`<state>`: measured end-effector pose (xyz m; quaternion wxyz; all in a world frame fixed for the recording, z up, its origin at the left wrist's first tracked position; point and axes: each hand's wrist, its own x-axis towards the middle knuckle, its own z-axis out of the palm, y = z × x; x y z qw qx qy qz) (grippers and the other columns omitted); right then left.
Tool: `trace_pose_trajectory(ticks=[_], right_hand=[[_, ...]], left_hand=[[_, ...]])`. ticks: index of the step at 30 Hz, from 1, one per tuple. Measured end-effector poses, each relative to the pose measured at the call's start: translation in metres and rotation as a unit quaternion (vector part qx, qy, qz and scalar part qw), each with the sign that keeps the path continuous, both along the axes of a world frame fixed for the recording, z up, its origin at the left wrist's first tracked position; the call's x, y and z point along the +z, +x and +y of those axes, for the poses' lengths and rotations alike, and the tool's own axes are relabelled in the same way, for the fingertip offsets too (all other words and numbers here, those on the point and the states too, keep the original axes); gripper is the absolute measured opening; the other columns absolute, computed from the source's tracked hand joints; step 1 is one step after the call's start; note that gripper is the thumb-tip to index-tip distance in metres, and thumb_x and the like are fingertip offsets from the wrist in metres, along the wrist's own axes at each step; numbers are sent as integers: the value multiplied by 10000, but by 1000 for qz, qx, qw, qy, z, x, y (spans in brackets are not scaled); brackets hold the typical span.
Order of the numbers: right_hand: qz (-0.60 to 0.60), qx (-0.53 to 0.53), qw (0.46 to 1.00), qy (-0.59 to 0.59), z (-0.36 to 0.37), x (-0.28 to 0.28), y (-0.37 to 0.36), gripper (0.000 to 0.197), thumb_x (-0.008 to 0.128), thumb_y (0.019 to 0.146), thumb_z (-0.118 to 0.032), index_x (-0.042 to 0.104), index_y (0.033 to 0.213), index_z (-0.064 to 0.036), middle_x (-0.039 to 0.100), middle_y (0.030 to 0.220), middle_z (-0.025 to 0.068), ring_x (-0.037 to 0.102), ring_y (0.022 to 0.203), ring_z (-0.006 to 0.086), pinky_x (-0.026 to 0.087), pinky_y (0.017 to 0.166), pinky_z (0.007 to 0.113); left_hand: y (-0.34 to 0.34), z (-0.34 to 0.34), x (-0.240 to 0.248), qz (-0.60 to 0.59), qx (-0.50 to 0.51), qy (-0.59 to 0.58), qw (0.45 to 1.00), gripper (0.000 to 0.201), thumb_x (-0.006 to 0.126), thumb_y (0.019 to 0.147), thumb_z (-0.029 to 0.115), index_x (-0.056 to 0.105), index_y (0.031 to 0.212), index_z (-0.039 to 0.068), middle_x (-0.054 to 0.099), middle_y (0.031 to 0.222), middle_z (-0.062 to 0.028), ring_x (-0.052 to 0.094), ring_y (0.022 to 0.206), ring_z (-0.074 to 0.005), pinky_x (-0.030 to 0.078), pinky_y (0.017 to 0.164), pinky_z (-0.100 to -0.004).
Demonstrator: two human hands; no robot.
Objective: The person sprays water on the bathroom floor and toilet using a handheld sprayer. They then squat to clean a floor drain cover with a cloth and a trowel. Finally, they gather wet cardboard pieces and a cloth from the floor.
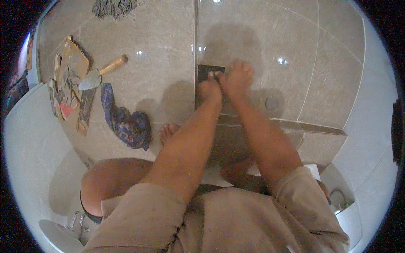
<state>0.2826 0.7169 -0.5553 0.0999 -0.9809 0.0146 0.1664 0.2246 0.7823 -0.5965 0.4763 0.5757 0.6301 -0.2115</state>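
Observation:
A dark, flat square piece (205,68) lies on the tiled floor beside a thin raised strip (195,42); its kind is not clear. My left hand (209,89) is closed on its near side, and the thumb rests on top. Close against it, my right hand (237,83) has curled fingers low over the tile, with one digit reaching the piece's right edge. Both hands hide much of the piece's near part.
To the left lie a wooden-handled trowel (90,80), mortar-smeared scraps (76,59) and a crumpled patterned cloth (126,126). A grey stringy bundle (114,7) sits at the far edge. A round drain (271,103) is right of my hands, near a low ledge (312,126). White fixtures (29,139) flank me.

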Motion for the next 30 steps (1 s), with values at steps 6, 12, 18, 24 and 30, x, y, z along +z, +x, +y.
trace_pose_trajectory(ticks=[6, 12, 18, 24, 30], right_hand=[[56, -1, 997, 52, 15, -19, 20, 581, 864, 748, -348, 624, 1200, -73, 605, 1253, 203, 534, 1255, 400, 482, 973, 525], [-59, -26, 977, 203, -49, 5, 55, 387, 776, 803, -274, 694, 1090, -28, 669, 1159, 197, 638, 1037, 399, 513, 946, 488], [-165, 294, 904, 261, 78, 85, 37, 400, 668, 888, -103, 630, 1284, -63, 623, 1280, 200, 580, 1215, 376, 464, 1046, 477], [-131, 467, 819, 307, 219, 105, 6, 559, 696, 892, -185, 540, 1415, -65, 556, 1452, 147, 527, 1321, 349, 420, 1134, 465], [-125, 543, 799, 224, 300, 88, -19, 451, 578, 958, -223, 572, 1386, -80, 613, 1336, 149, 607, 1163, 327, 480, 995, 476]], left_hand=[[-20, 14, -12, -9, -36, 38, 999, 525, 557, 1033, 419, 665, 1142, -83, 688, 1163, -278, 659, 1109, -438, 517, 919, -500], [-18, -3, 69, -120, -523, 185, 824, 554, 538, 1000, 289, 466, 1477, 16, 439, 1533, -244, 441, 1410, -415, 423, 1111, -489], [-50, -1, 62, -126, -593, 286, 742, 624, 481, 1008, 236, 337, 1573, 11, 228, 1662, -235, 254, 1532, -393, 311, 1203, -516], [-65, -9, 62, -127, -572, 288, 758, 629, 475, 1009, 228, 323, 1573, -8, 210, 1667, -239, 236, 1538, -392, 291, 1212, -519], [-70, -5, 63, -139, -555, 285, 769, 635, 469, 1010, 220, 309, 1573, -26, 191, 1672, -243, 218, 1545, -392, 270, 1220, -523]])
